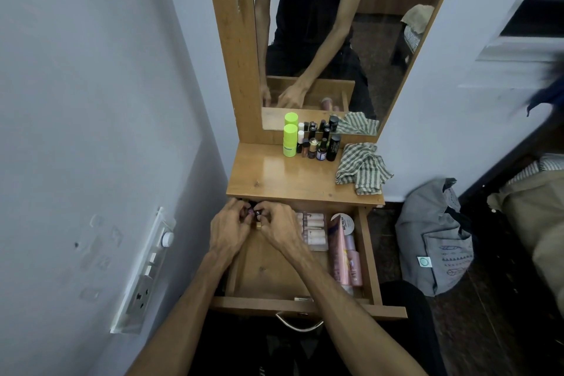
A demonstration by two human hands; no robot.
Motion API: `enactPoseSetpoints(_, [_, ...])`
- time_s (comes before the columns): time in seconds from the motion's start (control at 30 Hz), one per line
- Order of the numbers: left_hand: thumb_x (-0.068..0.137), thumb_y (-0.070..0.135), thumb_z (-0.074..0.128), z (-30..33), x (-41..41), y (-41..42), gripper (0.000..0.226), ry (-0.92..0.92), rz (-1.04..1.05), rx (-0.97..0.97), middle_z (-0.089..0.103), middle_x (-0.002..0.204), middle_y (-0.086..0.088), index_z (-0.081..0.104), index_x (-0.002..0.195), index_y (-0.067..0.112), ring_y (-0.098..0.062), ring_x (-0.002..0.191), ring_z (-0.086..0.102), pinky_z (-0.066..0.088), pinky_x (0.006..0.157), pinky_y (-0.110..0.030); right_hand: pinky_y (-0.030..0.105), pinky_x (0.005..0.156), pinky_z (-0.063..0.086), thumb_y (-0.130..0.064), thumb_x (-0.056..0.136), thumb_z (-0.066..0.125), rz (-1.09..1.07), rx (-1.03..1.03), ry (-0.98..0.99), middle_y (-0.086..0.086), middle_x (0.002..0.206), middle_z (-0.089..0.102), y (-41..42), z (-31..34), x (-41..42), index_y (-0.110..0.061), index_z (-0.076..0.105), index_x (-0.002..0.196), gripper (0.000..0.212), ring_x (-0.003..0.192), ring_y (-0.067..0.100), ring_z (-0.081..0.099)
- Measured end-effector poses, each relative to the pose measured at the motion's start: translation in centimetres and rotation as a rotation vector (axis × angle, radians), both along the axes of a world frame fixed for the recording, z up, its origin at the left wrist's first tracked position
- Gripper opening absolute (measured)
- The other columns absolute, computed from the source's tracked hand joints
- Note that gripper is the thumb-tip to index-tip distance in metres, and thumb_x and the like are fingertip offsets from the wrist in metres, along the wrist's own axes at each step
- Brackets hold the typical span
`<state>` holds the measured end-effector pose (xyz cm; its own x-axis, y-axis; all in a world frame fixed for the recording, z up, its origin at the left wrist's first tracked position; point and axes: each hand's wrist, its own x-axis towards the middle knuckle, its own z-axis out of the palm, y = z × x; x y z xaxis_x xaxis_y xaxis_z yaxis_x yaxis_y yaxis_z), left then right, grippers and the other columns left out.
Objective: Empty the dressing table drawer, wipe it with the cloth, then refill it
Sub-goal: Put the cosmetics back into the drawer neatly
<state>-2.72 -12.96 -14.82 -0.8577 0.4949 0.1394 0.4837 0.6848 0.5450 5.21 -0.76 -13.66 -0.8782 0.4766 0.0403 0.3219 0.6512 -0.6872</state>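
from my remote seat: both hands, left hand [229, 230] and right hand [276, 227], pinch small bottles [254, 215] at the open drawer [300, 304] back-left corner; overfilled fingers risk dropping one.

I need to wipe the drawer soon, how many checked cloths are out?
1: the checked cloth lies crumpled on the dressing table's right side, beside the bottles. The one above is its mirror reflection.
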Motion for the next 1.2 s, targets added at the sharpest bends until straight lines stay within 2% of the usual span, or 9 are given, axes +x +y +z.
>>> enactPoseSetpoints(0.13, [0.085, 0.022, 0.072, -0.1, 0.1, 0.2, 0.015, 0.011, 0.021, 0.002, 0.066, 0.095, 0.003, 0.07, 0.1, 0.02, -0.022, 0.085, 0.065, 0.048, 0.068, -0.032, 0.029, 0.08, 0.055, -0.012, 0.084, 0.061, -0.002, -0.005, 0.007, -0.005, 0.098, 0.077, -0.1, 0.0, 0.1, -0.028, 0.075, 0.113, 0.036, 0.094, 0.016, 0.071])
enactPoseSetpoints(0.27, [0.087, 0.024, 0.071, -0.1, 0.3, 0.2, 0.014, 0.018, 0.029, 0.014, 0.068, 0.095, 0.003, 0.069, 0.101, 0.021, -0.021, 0.086, 0.066, 0.049, 0.069, -0.032, 0.037, 0.079, 0.058, -0.014, 0.08, 0.059, 0.001, -0.026, 0.019, -0.005, 0.096, 0.077, 0.1, -0.1, 0.4, -0.029, 0.073, 0.117, 0.042, 0.091, 0.019, 0.071])
enactPoseSetpoints(0.43, [0.088, 0.028, 0.071, -0.1, 0.5, 0.0, 0.016, 0.022, 0.043, 0.025, 0.063, 0.094, 0.005, 0.067, 0.101, 0.021, -0.019, 0.082, 0.063, 0.044, 0.065, -0.029, 0.034, 0.084, 0.056, -0.012, 0.081, 0.062, 0.015, -0.036, 0.015, -0.005, 0.1, 0.077, 0.3, -0.2, 0.9, -0.028, 0.069, 0.128, 0.05, 0.096, 0.019, 0.07])
enactPoseSetpoints(0.57, [0.086, 0.027, 0.074, 0.3, 1.5, -0.3, 0.019, 0.054, 0.075, 0.124, 0.06, 0.089, 0.006, 0.067, 0.103, 0.021, -0.016, 0.074, 0.058, 0.048, 0.064, -0.031, 0.027, 0.075, 0.053, -0.017, 0.084, 0.065, -0.023, -0.048, 0.064, -0.005, 0.095, 0.077, 0.4, -0.2, 1.5, -0.028, 0.072, 0.122, 0.04, 0.089, 0.013, 0.069])
enactPoseSetpoints(0.73, [0.084, 0.017, 0.073, 1.0, 2.8, 0.1, 0.014, 0.144, 0.068, 0.263, 0.06, 0.082, 0.007, 0.069, 0.098, 0.017, -0.012, 0.065, 0.054, 0.051, 0.058, -0.033, 0.03, 0.077, 0.058, -0.029, 0.084, 0.066, -0.09, -0.054, 0.149, -0.007, 0.093, 0.079, 1.1, 0.7, 2.3, -0.026, 0.077, 0.108, 0.026, 0.084, 0.01, 0.072])
enactPoseSetpoints(0.83, [0.085, 0.019, 0.067, 2.6, 3.3, 1.7, 0.008, 0.195, 0.055, 0.328, 0.059, 0.078, 0.007, 0.07, 0.092, 0.017, -0.011, 0.064, 0.054, 0.049, 0.057, -0.031, 0.032, 0.073, 0.058, -0.029, 0.083, 0.064, -0.138, -0.047, 0.197, -0.009, 0.087, 0.078, 1.7, 1.5, 2.7, -0.027, 0.077, 0.101, 0.022, 0.078, 0.01, 0.071])
enactPoseSetpoints(1.0, [0.087, 0.017, 0.067, 5.8, 2.9, 6.3, 0.007, 0.177, -0.015, 0.329, 0.062, 0.086, 0.008, 0.07, 0.094, 0.018, -0.012, 0.076, 0.058, 0.049, 0.064, -0.031, 0.034, 0.068, 0.056, -0.031, 0.088, 0.063, -0.231, -0.036, 0.279, -0.007, 0.08, 0.076, 3.7, 3.7, 3.0, -0.027, 0.076, 0.096, 0.015, 0.069, 0.011, 0.069])
enactPoseSetpoints(1.2, [0.092, 0.028, 0.065, 8.4, 1.6, 11.7, 0.015, 0.201, -0.15, 0.284, 0.056, 0.083, 0.013, 0.071, 0.102, 0.02, -0.01, 0.074, 0.055, 0.049, 0.064, -0.033, 0.031, 0.066, 0.056, -0.028, 0.09, 0.066, -0.343, 0.007, 0.407, -0.012, 0.08, 0.074, 7.8, 6.0, 2.7, -0.027, 0.08, 0.097, 0.015, 0.066, 0.005, 0.065])
